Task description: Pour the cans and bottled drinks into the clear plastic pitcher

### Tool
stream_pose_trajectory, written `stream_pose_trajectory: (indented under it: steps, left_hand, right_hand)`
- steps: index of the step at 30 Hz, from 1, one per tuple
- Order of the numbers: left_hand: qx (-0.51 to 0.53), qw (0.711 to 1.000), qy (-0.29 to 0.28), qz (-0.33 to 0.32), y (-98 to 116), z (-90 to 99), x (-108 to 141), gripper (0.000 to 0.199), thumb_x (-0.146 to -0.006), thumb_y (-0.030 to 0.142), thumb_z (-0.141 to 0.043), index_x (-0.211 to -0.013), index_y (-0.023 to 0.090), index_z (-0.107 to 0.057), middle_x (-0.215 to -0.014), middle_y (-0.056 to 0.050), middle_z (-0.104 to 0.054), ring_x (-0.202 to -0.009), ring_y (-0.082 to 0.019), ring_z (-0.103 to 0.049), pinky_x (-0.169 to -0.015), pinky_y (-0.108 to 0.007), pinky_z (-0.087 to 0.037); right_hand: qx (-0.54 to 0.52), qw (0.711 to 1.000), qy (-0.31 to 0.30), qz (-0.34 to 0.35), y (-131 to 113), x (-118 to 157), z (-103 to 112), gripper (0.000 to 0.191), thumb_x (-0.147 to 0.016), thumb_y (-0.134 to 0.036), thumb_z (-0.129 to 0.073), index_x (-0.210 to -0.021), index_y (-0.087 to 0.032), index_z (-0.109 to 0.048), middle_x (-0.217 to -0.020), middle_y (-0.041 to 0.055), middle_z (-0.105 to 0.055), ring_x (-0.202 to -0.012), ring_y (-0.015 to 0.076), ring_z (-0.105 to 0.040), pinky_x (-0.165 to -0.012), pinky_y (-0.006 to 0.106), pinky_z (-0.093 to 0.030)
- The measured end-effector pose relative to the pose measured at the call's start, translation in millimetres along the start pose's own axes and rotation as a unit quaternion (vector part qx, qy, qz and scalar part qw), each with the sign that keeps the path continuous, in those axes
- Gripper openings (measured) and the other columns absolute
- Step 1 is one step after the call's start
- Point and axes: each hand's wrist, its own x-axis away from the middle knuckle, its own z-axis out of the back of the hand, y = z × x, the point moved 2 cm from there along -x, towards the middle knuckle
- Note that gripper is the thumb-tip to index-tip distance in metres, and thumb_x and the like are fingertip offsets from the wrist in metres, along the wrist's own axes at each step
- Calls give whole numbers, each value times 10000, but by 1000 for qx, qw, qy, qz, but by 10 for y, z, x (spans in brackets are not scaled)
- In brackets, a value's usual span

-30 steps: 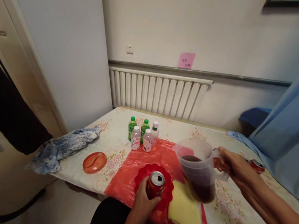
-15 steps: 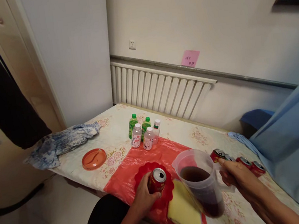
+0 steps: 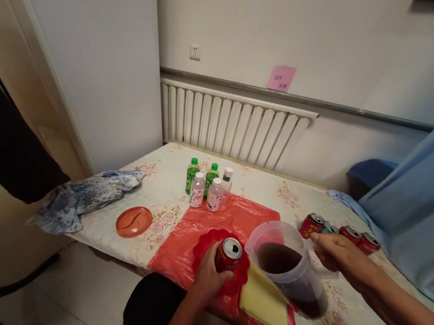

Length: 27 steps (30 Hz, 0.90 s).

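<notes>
Pitcher [image 3: 290, 275] in right grip [image 3: 341, 255]; can [image 3: 228, 255] in left grip [image 3: 210, 276].

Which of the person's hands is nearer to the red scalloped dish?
Left. The left hand grips a can, covering part of the red scalloped dish from view; the right hand is farther off to the right, holding the pitcher.

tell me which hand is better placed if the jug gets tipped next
Right, most likely: the right hand holds the jug by its handle, with dark liquid inside, while the left hand is taken up with a red can.
</notes>
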Motion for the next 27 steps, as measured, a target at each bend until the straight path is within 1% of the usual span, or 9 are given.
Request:
stream_pose_trajectory:
  steps: [6,12,18,27]
  left_hand:
    - [-3,1000,-13,8,-7,12,13,819,-582,112,-700,-1368,183,-483,-1427,-119,-576,-1359,-323,-497,-1178,-480,-367]
    - [-2,1000,-16,7,4,16,25,797,-582,106,-693,-1346,223,-503,-1409,-92,-596,-1341,-301,-521,-1169,-455,-383]
    - [11,1000,-10,9,42,34,44,754,-588,128,-704,-1316,247,-547,-1373,-73,-630,-1311,-325,-551,-1159,-484,-398]
    - [12,1000,-10,17,11,32,25,784,-560,122,-713,-1320,234,-554,-1377,-89,-622,-1317,-345,-542,-1159,-494,-394]
  right_hand:
    - [13,1000,-11,-1,16,-16,-18,615,-739,-759,-548,-514,-260,-269,-483,-88,-241,-483,80,-152,-506,301,-98]
    - [29,999,-16,-3,-12,-44,-57,597,-763,-733,-532,-507,-258,-276,-474,-86,-240,-476,83,-156,-500,297,-109]
    - [48,998,-26,-2,-26,-75,-84,575,-785,-711,-514,-531,-256,-273,-496,-77,-247,-485,93,-161,-494,290,-118]
    - [73,997,-35,-8,-169,-91,-161,571,-746,-714,-536,-531,-256,-272,-510,-77,-221,-502,95,-146,-497,285,-107]
